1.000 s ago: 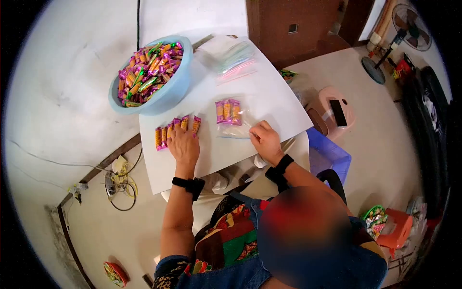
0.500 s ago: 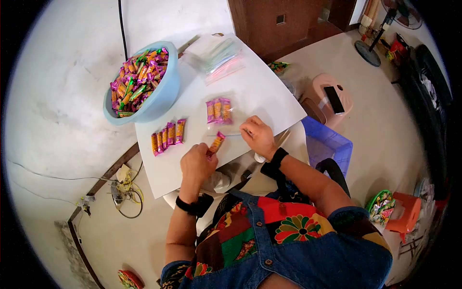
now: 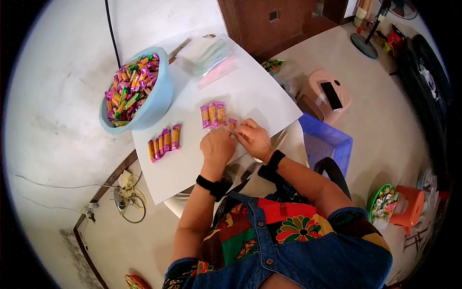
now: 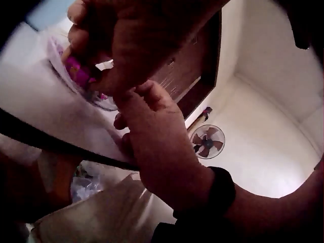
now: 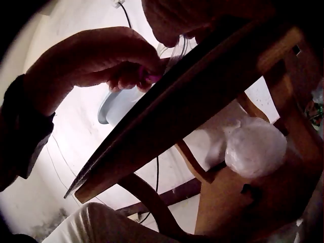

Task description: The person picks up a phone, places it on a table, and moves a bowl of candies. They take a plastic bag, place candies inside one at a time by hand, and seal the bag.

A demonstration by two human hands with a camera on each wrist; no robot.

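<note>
A clear plastic bag with three purple-and-orange wrapped candies (image 3: 212, 114) lies on the white table. At its open mouth my left hand (image 3: 217, 148) holds another wrapped candy (image 4: 78, 73), partly inside the bag's rim. My right hand (image 3: 255, 140) pinches the edge of the bag close beside the left fingers. In the right wrist view, a bit of purple wrapper shows at the fingertips of the left hand (image 5: 96, 58). To the left, a row of several wrapped candies (image 3: 163, 143) lies on the table.
A blue basin (image 3: 163, 96) heaped with wrapped candies stands at the table's back left. Flat plastic bags (image 3: 211, 62) are stacked at the back. A blue crate (image 3: 332, 144) and a pink stool (image 3: 320, 79) bearing a phone (image 3: 331, 95) are to the right.
My left hand has taken one candy from the row and carried it right to the bag's mouth. The right hand has stayed at the bag's edge, and the head view has shifted.
</note>
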